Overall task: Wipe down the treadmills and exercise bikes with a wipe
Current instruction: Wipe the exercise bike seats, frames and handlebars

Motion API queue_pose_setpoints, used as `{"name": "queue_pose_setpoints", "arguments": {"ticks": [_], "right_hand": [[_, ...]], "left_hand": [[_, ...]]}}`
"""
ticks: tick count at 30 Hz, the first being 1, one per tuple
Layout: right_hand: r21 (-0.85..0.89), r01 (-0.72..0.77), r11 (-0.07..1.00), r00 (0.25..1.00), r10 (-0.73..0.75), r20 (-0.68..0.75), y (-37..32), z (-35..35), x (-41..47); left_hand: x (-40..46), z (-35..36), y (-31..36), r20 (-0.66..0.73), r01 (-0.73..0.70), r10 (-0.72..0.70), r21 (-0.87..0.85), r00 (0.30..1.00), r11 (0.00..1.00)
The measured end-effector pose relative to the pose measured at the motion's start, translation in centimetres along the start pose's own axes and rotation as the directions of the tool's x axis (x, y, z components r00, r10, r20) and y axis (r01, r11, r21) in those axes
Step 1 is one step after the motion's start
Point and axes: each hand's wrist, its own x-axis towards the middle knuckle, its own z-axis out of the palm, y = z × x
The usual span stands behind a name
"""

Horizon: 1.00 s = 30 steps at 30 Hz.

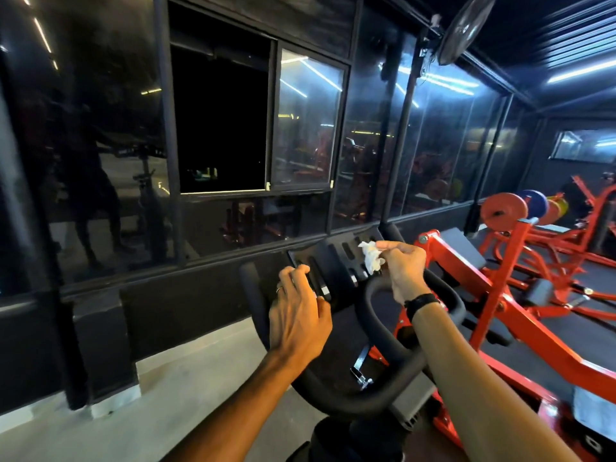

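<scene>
Over the front of the exercise bike [346, 391], both bare arms reach forward from the bottom of the view toward the black console tray [336, 261] that sits across the looped black handlebars [376, 328]. The right hand [405, 266] has its fingers curled around a crumpled white wipe [370, 258], pinching it between thumb and fingertips so that most of the wad sticks out to the left of the knuckles and touches the upper right part of the tray, over its slotted openings. A dark band [421, 301] circles the right wrist. The left hand [298, 308] lies on the lower left part of the tray with its fingers bent over the edge, the fingertips curling onto the tray's slots; it carries nothing else (a ring [279, 289] shows on one finger). The two hands are near each other but apart, with the middle of the tray between them. Below the handlebars a small metal lever [361, 371] hangs off the bike's stem. To the right stands an orange weight machine [493, 295] with coloured plates [505, 210] on its bar, and more orange frames lie beyond it on the dark floor. Ahead runs a wall of dark glass panels [306, 121] with a sliding window [223, 121] open on its left half; strip lights and gym equipment are mirrored in the glass. A wall fan [466, 28] is mounted high on a post at upper right. At lower left the floor is pale concrete [160, 401].
</scene>
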Motion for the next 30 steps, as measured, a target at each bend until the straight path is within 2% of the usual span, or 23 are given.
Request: {"name": "queue_pose_setpoints", "arguments": {"ticks": [4,6,7,9,11,13,16,19,21,24,28,30], "right_hand": [[0.036,0.014,0.999,0.999,-0.012,-0.051,0.4,-2.5,3.4],[-0.056,0.061,0.997,0.995,-0.065,-0.070,0.8,-3.4,5.2],[-0.163,0.096,0.982,0.993,-0.106,-0.051,0.8,-4.1,6.3],[-0.351,0.158,0.923,0.987,-0.137,0.083,1.3,-5.2,8.0],[-0.454,0.256,0.854,0.951,-0.138,0.277,2.2,-5.7,9.2],[-0.516,0.358,0.778,0.910,-0.166,0.380,2.9,-5.7,10.2],[-0.509,0.423,0.749,0.858,-0.151,0.490,4.1,-4.7,11.3],[-0.532,0.563,0.633,0.692,-0.009,0.722,6.0,-4.0,12.1],[-0.521,0.600,0.608,0.634,0.036,0.772,6.1,-3.9,12.4],[-0.498,0.639,0.586,0.598,0.029,0.801,6.5,-3.7,13.4],[-0.530,0.742,0.410,0.543,0.095,0.834,6.3,-3.1,14.2],[-0.499,0.760,0.416,0.551,-0.003,0.835,5.7,-2.5,14.4]], "left_hand": [[1.0,0.9,1.6,-0.086,-0.030,0.032,0.032,0.996,0.999],[2.1,1.3,2.0,-0.118,-0.063,0.070,0.068,0.990,0.996],[2.7,2.0,2.5,-0.129,-0.069,0.080,0.087,0.988,0.994],[4.1,3.4,3.3,-0.128,-0.078,0.094,0.125,0.987,0.989],[5.4,4.9,3.6,-0.116,-0.084,0.105,0.172,0.988,0.981],[6.6,6.5,4.0,-0.100,-0.076,0.099,0.209,0.990,0.975],[7.9,8.2,4.5,-0.085,-0.082,0.109,0.272,0.990,0.959],[9.0,9.3,4.6,-0.065,-0.112,0.143,0.346,0.988,0.931],[9.8,9.8,4.3,-0.028,-0.144,0.169,0.396,0.985,0.907],[10.8,11.2,4.0,0.040,-0.172,0.171,0.412,0.984,0.895],[11.1,11.6,3.7,0.023,-0.138,0.141,0.405,0.990,0.904],[11.0,11.5,3.6,0.002,-0.141,0.153,0.402,0.988,0.905]]}}
